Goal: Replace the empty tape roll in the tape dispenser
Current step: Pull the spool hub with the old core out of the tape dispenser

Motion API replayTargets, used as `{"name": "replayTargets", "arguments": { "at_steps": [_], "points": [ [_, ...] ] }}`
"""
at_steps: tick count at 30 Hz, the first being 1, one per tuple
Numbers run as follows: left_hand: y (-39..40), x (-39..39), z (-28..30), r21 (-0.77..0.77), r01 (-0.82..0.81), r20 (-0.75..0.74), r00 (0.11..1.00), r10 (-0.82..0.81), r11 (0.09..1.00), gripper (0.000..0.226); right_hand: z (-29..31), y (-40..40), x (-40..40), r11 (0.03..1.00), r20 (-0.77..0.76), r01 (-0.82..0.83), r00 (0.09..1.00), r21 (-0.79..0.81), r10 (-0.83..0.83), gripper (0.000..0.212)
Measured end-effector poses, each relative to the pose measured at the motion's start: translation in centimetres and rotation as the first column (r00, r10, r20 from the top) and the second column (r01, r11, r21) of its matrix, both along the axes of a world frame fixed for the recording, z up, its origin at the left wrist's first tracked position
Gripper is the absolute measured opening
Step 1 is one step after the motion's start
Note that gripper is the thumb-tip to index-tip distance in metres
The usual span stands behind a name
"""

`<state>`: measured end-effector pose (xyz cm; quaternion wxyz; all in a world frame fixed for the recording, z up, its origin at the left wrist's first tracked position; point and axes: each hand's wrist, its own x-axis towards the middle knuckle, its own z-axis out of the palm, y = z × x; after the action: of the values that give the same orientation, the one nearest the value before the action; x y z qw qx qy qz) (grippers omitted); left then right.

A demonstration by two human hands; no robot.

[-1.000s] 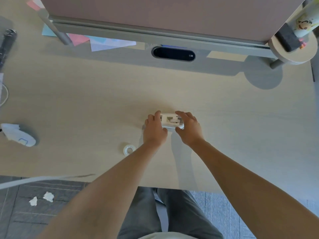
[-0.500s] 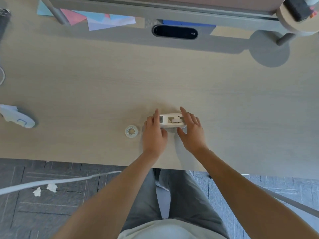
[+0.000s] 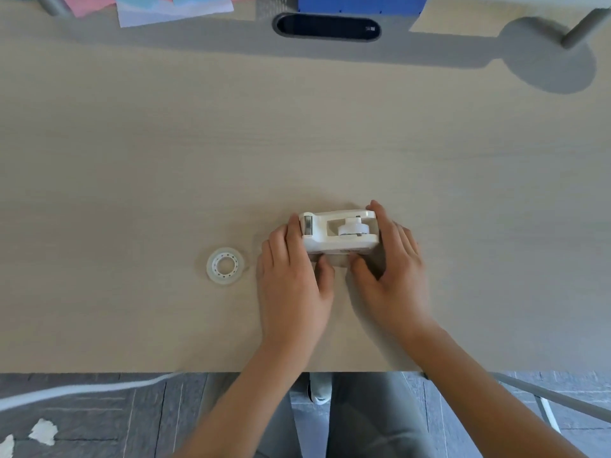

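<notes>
Slid the dispenser [image 3: 340, 234] closer, my left hand [image 3: 292, 276] and right hand [image 3: 391, 266] both cupped around it. New roll [image 3: 226, 266] sits just left, so the empty core [image 3: 353, 229] comes out next, I reckon.

Dispenser [image 3: 340, 234]: sitting on the desk [image 3: 165, 143] near the middle of its front edge, cutter end toward the left edge, a white hub showing in its well.
Left hand [image 3: 292, 276]: wrapping the dispenser's cutter end, fingers lying against the end, thumb touching the front side.
Right hand [image 3: 393, 269]: cupping the dispenser's rounded end, fingers curling over the far side, thumb pressing the front side.
Roll [image 3: 226, 266]: lying flat on the desk just left of the left hand, apart from it, clear with a white core.
Papers [image 3: 172, 6]: lying at the desk's back edge, toward the left corner.
Slot [image 3: 327, 28]: sitting dark at the middle of the back edge.
</notes>
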<state>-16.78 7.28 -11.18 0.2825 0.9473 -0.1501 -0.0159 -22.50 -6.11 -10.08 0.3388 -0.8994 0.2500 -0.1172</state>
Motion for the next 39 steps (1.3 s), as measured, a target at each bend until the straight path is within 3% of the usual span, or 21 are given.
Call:
{"name": "replayTargets", "arguments": {
  "at_steps": [8,14,18,22,26,31,34,39],
  "points": [
    [0.7,-0.5,-1.6,-0.049,0.037,0.101,0.994,-0.032,0.998,0.066,-2.3,-0.8,-0.8,0.989,0.062,-0.099,0.992,-0.112,0.106,0.079],
    [2.4,-3.2,-1.9,-0.027,0.186,0.231,0.957,-0.175,0.982,0.089,-3.0,-1.3,-1.8,0.956,0.096,-0.174,0.975,-0.238,0.201,0.073],
    [2.6,-3.8,-2.6,0.137,0.181,0.304,0.928,-0.216,0.974,0.080,-2.3,-0.8,-2.1,0.960,0.118,-0.173,0.972,-0.220,0.202,0.070],
    [2.5,-3.8,-2.8,0.134,0.158,0.326,0.925,-0.194,0.978,0.081,-2.1,-0.7,-2.3,0.977,0.165,-0.163,0.969,-0.138,0.185,0.070],
    [2.5,-3.7,-3.1,0.165,0.179,0.311,0.924,-0.223,0.970,0.078,-1.8,-0.6,-2.5,0.998,0.302,-0.066,0.951,-0.015,0.068,0.055],
    [2.5,-3.4,-3.3,0.147,0.188,0.299,0.927,-0.225,0.971,0.077,-0.3,-0.9,-1.8,0.993,0.468,-0.079,0.876,-0.088,0.111,0.038],
    [2.6,-3.4,-3.3,0.138,0.203,0.281,0.931,-0.234,0.970,0.078,0.9,-1.4,-0.5,0.978,0.419,-0.147,0.886,-0.151,0.198,0.032],
    [2.7,-3.5,-3.0,0.146,0.207,0.277,0.930,-0.240,0.967,0.082,2.9,-1.8,1.0,0.904,0.192,-0.312,0.907,-0.293,0.375,0.021]
  ]
}}
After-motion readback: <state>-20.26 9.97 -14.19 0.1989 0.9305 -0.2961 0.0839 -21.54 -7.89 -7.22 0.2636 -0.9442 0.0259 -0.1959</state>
